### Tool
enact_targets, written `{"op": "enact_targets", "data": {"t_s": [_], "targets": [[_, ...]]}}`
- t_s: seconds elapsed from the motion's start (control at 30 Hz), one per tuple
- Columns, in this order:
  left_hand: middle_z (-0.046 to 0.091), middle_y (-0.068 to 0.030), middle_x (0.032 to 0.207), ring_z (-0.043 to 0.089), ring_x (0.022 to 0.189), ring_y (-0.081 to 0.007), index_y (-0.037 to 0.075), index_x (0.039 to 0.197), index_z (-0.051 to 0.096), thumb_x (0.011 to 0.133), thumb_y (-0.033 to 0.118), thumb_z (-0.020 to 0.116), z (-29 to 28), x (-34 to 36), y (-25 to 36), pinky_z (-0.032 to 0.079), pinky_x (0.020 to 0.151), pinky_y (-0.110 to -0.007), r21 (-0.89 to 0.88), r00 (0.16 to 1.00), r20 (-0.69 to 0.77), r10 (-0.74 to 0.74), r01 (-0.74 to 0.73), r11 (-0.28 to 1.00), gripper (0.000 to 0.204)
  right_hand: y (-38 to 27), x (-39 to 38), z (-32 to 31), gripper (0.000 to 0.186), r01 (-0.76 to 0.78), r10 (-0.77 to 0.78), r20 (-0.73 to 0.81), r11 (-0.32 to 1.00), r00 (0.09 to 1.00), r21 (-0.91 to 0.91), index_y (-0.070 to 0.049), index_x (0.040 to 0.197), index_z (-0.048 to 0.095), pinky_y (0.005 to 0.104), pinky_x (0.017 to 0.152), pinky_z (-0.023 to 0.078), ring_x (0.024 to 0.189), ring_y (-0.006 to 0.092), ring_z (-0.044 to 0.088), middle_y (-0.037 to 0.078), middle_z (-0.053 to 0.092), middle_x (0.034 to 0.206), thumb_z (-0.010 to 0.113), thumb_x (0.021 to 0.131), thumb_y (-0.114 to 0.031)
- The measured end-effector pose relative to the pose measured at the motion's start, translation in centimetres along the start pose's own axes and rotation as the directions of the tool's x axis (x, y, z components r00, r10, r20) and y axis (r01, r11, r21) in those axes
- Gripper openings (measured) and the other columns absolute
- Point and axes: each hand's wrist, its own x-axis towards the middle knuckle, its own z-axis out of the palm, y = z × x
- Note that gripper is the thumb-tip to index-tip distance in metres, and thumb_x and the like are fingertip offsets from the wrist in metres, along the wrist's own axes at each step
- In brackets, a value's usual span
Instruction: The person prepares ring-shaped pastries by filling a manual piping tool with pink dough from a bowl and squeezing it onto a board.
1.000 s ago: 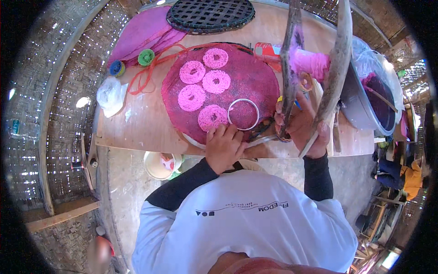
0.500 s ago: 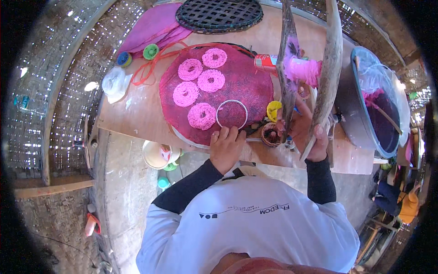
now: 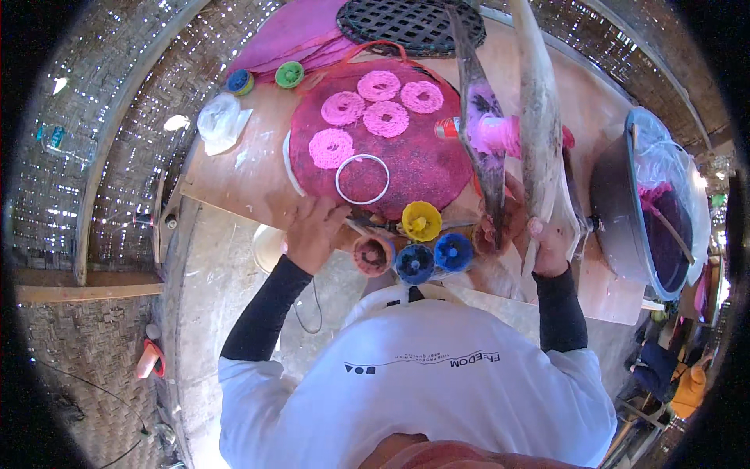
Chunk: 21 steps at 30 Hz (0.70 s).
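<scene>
Several pink lacy rings [image 3: 386, 119] lie on a round magenta mesh mat [image 3: 430, 168]. A thin white hoop [image 3: 388, 179] rests flat near the mat's front left. My left hand [image 3: 315, 228] lies at the mat's front left edge, fingers outstretched, holding nothing visible. My right hand [image 3: 553, 246] closes around the lower end of a grey wooden lever [image 3: 541, 133]; some fingers are hidden behind the wood. A second, darker lever [image 3: 478, 125] stands beside it. Between them is a pink-wrapped cylinder [image 3: 500, 134]. Fluted cups, yellow [image 3: 422, 222], blue [image 3: 453, 252] and brownish [image 3: 373, 255], cluster between my hands.
A grey tub [image 3: 617, 207] with plastic and dark magenta contents stands at the right. Pink mats [image 3: 293, 35] and a black lattice tray [image 3: 410, 25] lie at the back. A green cap [image 3: 289, 74] and a white plastic bundle [image 3: 220, 121] sit at the left.
The mat has turned clockwise, carrying the pink rings and hoop round. My left hand has left the hoop for the mat's left edge. More fluted cups now show at the front.
</scene>
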Motion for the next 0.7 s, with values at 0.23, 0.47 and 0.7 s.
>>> {"op": "enact_targets", "data": {"t_s": [0.23, 0.47, 0.7], "targets": [[0.041, -0.0223, 0.115, 0.037, 0.104, -0.0369, -0.005, 0.124, 0.037, 0.077, 0.057, 0.042, 6.0, -7.2, 4.2, 0.025, 0.088, -0.046, -0.403, 0.925, -0.299, -0.234, 0.1, 0.91, 0.077, 0.1, 0.6, 1.2, 0.087, -0.058, 0.049, 0.071, 0.991, 0.996, 0.118, -0.004, 0.135, 0.021, 0.0293, 0.082, 0.043, 0.092, 0.0203, 0.055, 0.013, 0.051, 0.112, 0.057, 0.07, -0.049], [0.046, -0.0164, 0.1, 0.044, 0.089, -0.0301, 0.002, 0.108, 0.049, 0.077, 0.043, 0.053, 6.4, -5.0, 6.9, 0.032, 0.076, -0.043, -0.396, 0.804, -0.549, -0.228, -0.01, 0.918, 0.051, -0.4, 0.4, 2.5, 0.091, 0.046, -0.05, 0.025, 0.988, 0.998, 0.15, -0.006, 0.136, 0.018, 0.0307, 0.079, 0.044, 0.094, 0.0213, 0.054, 0.014, 0.045, 0.119, 0.06, 0.067, -0.047], [0.051, -0.0117, 0.082, 0.047, 0.077, -0.0265, 0.004, 0.093, 0.051, 0.072, 0.035, 0.065, 9.0, -6.1, 6.0, 0.036, 0.067, -0.036, -0.821, 0.864, -0.391, -0.317, -0.172, 0.544, 0.039, -0.4, -1.2, 1.9, 0.091, 0.065, -0.064, -0.014, 0.995, 0.998, 0.076, -0.003, 0.133, 0.025, 0.0321, 0.08, 0.043, 0.097, 0.0221, 0.053, 0.015, 0.049, 0.114, 0.064, 0.063, -0.046]]}}
